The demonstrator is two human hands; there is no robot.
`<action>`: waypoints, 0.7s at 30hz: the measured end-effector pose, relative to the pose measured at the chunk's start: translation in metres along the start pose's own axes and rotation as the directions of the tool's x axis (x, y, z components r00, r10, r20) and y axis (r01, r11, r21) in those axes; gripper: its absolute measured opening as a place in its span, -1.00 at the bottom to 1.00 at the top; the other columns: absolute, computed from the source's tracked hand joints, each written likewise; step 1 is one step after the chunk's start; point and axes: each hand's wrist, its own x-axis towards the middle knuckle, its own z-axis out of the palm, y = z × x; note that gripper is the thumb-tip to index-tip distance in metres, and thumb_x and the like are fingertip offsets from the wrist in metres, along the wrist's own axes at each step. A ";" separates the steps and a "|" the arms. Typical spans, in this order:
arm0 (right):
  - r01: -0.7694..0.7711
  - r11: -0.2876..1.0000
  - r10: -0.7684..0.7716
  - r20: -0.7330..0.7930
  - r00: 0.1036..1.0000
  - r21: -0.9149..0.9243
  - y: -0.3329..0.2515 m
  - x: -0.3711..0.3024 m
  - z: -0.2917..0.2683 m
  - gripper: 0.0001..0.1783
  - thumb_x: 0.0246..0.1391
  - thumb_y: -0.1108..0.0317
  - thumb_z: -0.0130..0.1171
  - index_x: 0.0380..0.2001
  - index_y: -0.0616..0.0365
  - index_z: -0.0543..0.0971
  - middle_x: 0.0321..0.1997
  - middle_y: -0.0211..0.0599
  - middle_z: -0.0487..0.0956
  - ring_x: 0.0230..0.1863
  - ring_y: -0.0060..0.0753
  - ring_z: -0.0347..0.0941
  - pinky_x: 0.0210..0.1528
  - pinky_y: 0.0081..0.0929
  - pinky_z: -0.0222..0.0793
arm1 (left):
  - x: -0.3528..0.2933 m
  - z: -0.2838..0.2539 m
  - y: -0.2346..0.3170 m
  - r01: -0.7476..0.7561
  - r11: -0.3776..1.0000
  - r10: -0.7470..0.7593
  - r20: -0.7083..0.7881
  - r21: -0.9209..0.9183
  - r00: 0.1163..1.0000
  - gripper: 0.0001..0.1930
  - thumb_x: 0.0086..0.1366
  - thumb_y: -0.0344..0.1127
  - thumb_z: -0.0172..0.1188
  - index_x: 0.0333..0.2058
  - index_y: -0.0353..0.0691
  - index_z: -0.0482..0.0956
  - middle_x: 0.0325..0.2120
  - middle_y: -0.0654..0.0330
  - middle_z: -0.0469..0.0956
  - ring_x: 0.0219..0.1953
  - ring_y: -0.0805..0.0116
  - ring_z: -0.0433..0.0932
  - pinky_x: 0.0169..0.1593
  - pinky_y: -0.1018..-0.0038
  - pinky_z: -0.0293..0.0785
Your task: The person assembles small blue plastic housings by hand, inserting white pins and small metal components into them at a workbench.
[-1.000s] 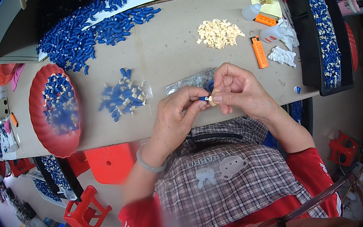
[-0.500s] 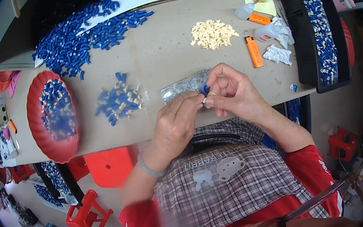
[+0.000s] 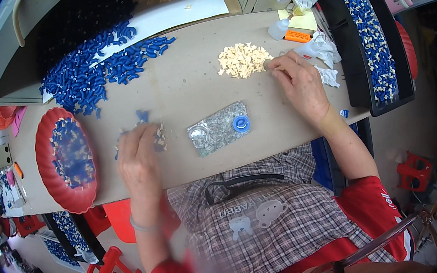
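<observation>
We held our left hand [image 3: 140, 161] over the loose blue-and-cream pieces [image 3: 160, 139] on the desk [image 3: 194, 91], its fingers bent downward. Our right hand [image 3: 303, 88] reached the right edge of the cream pile [image 3: 239, 60], thumb and fingertips close together; we could not tell whether either hand gripped anything. Between them lay a speckled slab [image 3: 214, 137] bearing a blue cap [image 3: 242, 129].

Fisheye head camera looks down from the near side toward the far side, close above the table [image 3: 169, 98]; straight edges bend toward the rim.
</observation>
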 end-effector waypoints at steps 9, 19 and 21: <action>0.075 0.995 -0.075 0.003 0.997 -0.066 0.002 0.013 0.023 -0.90 0.03 0.46 0.27 -0.37 0.18 0.55 -0.34 -0.16 0.53 -0.32 0.02 0.54 -0.28 -0.17 0.47 | 0.042 -0.002 -0.013 -0.016 0.998 0.021 -0.090 0.055 0.996 -0.79 0.18 -0.60 0.19 -0.19 -0.31 0.62 -0.19 0.06 0.58 -0.13 0.04 0.55 -0.08 0.28 0.51; 0.342 0.939 -0.334 0.149 0.931 -0.032 0.005 0.005 0.000 -0.79 -0.08 0.62 0.17 -0.31 0.19 0.62 -0.31 -0.22 0.53 -0.23 -0.10 0.54 -0.18 -0.25 0.50 | 0.110 0.050 -0.033 -0.076 0.997 0.077 -0.036 0.033 0.996 -0.79 0.14 -0.54 0.22 -0.21 -0.28 0.64 -0.27 0.10 0.53 -0.16 0.11 0.56 -0.11 0.26 0.54; 0.373 0.926 -0.358 0.168 0.918 -0.065 0.007 0.003 -0.004 -0.77 -0.10 0.62 0.16 -0.31 0.18 0.63 -0.29 -0.23 0.55 -0.20 -0.12 0.54 -0.16 -0.26 0.51 | 0.120 0.061 -0.028 -0.164 0.986 0.165 -0.023 0.019 0.986 -0.80 0.15 -0.53 0.22 -0.22 -0.31 0.64 -0.27 0.11 0.52 -0.17 0.12 0.56 -0.11 0.26 0.54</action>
